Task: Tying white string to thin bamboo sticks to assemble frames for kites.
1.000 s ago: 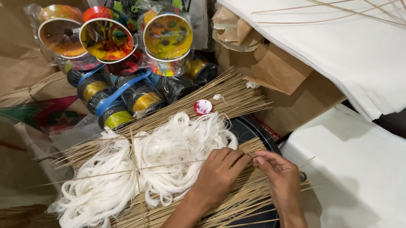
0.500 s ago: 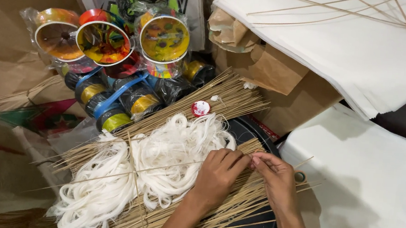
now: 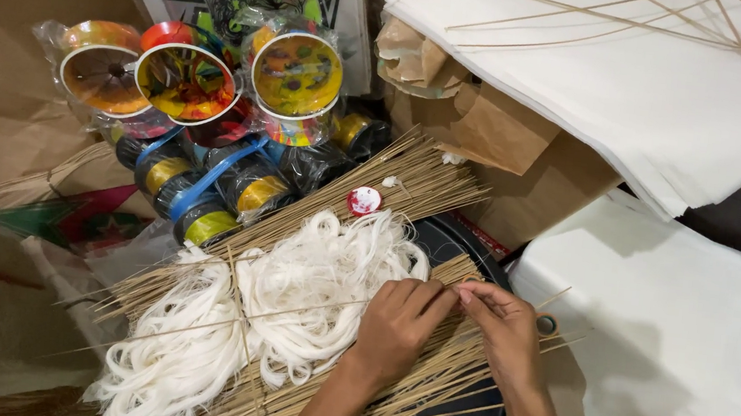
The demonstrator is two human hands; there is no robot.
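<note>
Left hand lies flat on the sticks, fingers pressing them beside the string. Right hand pinches one stick tip. Selection has begun; the bundle over the black tray remains almost entirely unsorted.

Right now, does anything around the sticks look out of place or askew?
A few thin sticks lie crosswise over the white string bundle, off the main stick pile under the left hand and right hand.
</note>
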